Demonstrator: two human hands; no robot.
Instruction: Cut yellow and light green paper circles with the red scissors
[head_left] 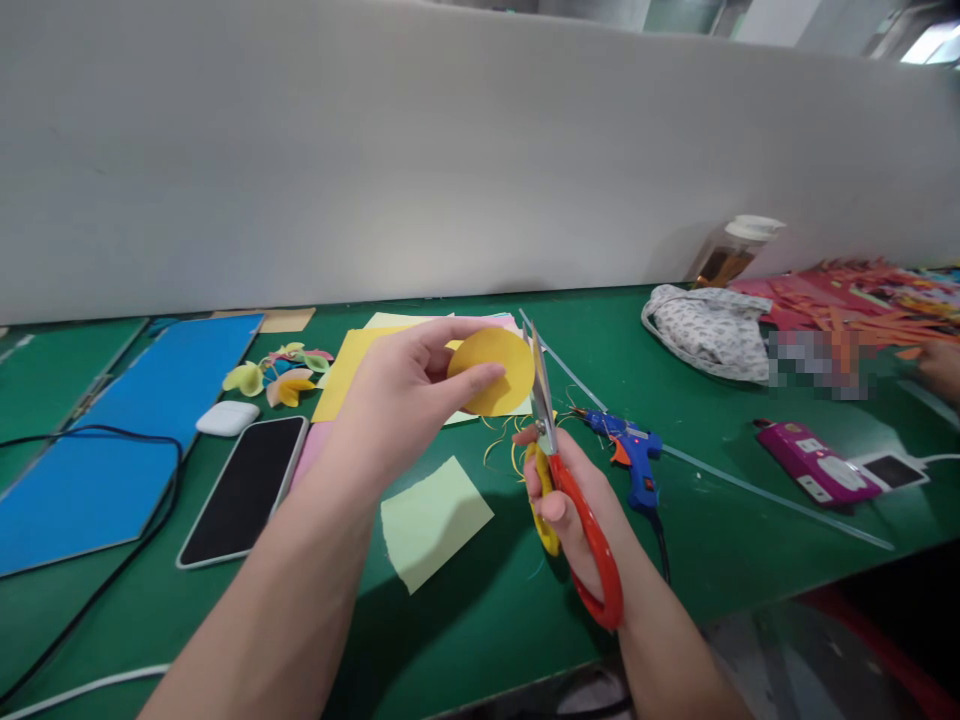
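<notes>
My left hand (pixel 420 385) pinches a round piece of yellow paper (pixel 499 360) between thumb and fingers, raised above the table. In my right hand (pixel 574 490) is a pair of scissors (pixel 596 540) with one red and one yellow handle. The scissor blades point up and away from me, parted slightly, right at the paper circle's right edge. Thin yellow paper trimmings (pixel 516 455) lie on the table beneath. A torn pale green sheet (pixel 436 522) rests below my left hand, and yellow sheets (pixel 349 375) with other coloured paper lie behind it.
A blue glue gun (pixel 634 455) and long glue sticks (pixel 780 497) lie at right. Leftward are a phone (pixel 244 490), a white case (pixel 227 418), paper petals (pixel 281 375) and a blue board (pixel 142 420). A purple packet (pixel 814 460), cloth pouch (pixel 709 330) and another person's hand (pixel 941 370) are farther right.
</notes>
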